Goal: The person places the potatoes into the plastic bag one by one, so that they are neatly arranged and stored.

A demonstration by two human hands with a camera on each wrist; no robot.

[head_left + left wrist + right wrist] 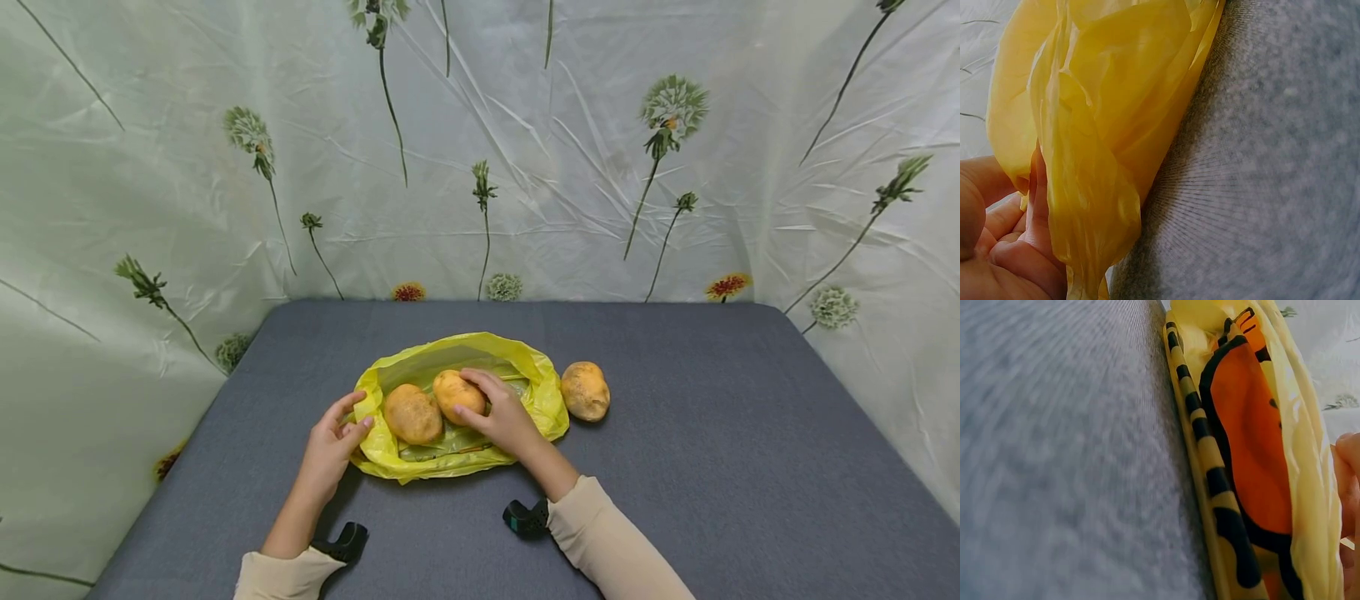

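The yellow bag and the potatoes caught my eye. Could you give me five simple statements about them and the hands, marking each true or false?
1. The right hand grips a potato. True.
2. No potato lies outside the yellow bag. False: a loose potato lies on the gray tabletop, beside the bag's right end in the head view.
3. The left hand is at the bag's left edge. True.
4. The bag is plain, without any print. False: the right wrist view shows an orange and black print on it.
5. Three potatoes show in the head view. True.
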